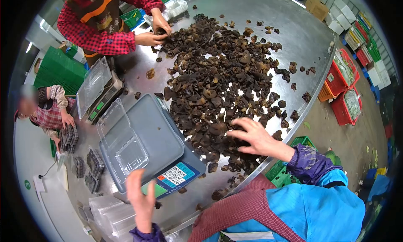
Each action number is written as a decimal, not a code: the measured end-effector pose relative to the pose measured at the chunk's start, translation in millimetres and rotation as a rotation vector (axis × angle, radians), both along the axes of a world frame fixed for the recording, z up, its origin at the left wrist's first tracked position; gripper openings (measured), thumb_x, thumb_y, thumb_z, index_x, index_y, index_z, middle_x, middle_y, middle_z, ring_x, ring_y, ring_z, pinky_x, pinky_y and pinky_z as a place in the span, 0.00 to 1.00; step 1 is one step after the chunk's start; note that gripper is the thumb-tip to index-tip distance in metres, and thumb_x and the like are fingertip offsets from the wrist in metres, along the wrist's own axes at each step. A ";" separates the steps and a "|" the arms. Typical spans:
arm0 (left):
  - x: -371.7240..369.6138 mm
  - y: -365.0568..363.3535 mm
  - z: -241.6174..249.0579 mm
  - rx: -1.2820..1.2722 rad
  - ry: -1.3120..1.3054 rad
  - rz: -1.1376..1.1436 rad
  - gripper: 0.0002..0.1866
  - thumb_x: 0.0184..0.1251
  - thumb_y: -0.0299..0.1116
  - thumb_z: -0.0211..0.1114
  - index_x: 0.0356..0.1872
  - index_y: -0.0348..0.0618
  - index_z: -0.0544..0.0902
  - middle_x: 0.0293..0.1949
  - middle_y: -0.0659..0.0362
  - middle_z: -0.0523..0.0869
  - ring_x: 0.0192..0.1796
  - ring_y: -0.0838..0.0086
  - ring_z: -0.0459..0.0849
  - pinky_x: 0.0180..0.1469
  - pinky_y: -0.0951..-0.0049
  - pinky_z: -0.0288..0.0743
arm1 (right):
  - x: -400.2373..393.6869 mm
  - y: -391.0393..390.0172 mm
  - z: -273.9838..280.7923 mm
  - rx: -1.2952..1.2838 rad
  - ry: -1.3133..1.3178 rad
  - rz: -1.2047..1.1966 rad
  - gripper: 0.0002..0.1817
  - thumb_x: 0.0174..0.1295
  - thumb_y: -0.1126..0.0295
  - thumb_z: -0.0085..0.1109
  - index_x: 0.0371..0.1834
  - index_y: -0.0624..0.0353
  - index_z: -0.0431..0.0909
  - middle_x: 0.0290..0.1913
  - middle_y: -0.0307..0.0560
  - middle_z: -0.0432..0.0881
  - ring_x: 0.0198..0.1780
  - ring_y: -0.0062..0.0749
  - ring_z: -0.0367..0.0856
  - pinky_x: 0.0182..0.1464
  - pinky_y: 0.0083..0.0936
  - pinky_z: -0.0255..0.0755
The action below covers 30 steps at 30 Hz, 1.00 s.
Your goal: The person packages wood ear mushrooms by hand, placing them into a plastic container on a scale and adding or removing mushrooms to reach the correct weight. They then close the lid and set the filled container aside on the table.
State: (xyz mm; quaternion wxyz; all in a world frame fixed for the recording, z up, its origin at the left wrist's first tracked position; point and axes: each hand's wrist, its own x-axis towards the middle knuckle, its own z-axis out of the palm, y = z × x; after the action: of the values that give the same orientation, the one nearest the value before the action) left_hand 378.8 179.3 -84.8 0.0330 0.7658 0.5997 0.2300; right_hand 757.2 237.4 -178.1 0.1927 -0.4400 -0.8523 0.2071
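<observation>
Nearest, the left hand [140, 200] hovers open, holding nothing, over the front edge of the grey electronic scale with blue keypad [168, 158]. A clear plastic clamshell tray [121, 145] lies open on the scale's platform. The right hand [252, 137], fingers spread and loose, rests on the near edge of the heap of dark brown dried fungus [218, 82] spread across the round steel desk [302, 32]. Farther off, a person in a red plaid shirt [100, 32] has both hands in the heap.

Bright blue jacket, purple cuffs at both wrists, and a red-and-white checked apron over the front
</observation>
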 end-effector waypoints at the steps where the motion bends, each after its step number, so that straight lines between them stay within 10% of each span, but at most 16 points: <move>1: 19.1 -1.6 -3.2 -0.173 -0.123 -0.053 0.26 0.47 0.21 0.69 0.52 0.35 0.75 0.51 0.47 0.77 0.51 0.56 0.78 0.52 0.64 0.73 | 8.6 1.9 5.2 -0.013 -0.001 -0.055 0.39 0.42 0.65 0.71 0.63 0.44 0.68 0.64 0.51 0.64 0.65 0.51 0.63 0.62 0.46 0.62; 13: 170.1 78.7 -126.0 -0.688 -0.209 -0.173 0.66 0.30 0.29 0.82 0.73 0.53 0.44 0.70 0.38 0.44 0.69 0.38 0.52 0.70 0.51 0.56 | 20.5 4.6 -27.1 -0.506 -0.184 -0.247 0.62 0.35 0.70 0.75 0.74 0.48 0.40 0.64 0.67 0.58 0.58 0.59 0.71 0.55 0.43 0.73; 20: 185.7 66.2 -141.3 -0.547 -0.665 -0.210 0.46 0.37 0.15 0.68 0.64 0.49 0.60 0.57 0.47 0.61 0.62 0.50 0.65 0.64 0.63 0.65 | -24.3 8.3 -33.9 -0.440 0.363 -0.169 0.48 0.41 0.81 0.61 0.70 0.54 0.49 0.58 0.60 0.64 0.60 0.58 0.67 0.60 0.40 0.67; 30: 148.5 59.8 -51.7 -0.251 -0.830 -0.154 0.38 0.39 0.16 0.65 0.59 0.41 0.65 0.53 0.50 0.70 0.59 0.56 0.70 0.62 0.65 0.65 | -74.9 17.6 61.5 -0.281 0.412 -0.098 0.41 0.42 0.82 0.62 0.65 0.59 0.58 0.59 0.58 0.66 0.62 0.51 0.68 0.61 0.34 0.67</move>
State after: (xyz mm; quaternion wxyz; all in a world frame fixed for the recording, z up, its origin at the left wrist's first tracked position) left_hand 527.3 239.1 -136.5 0.3808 0.6410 0.5002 0.4404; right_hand 682.3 255.0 -116.7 0.3091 -0.4516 -0.7356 0.3992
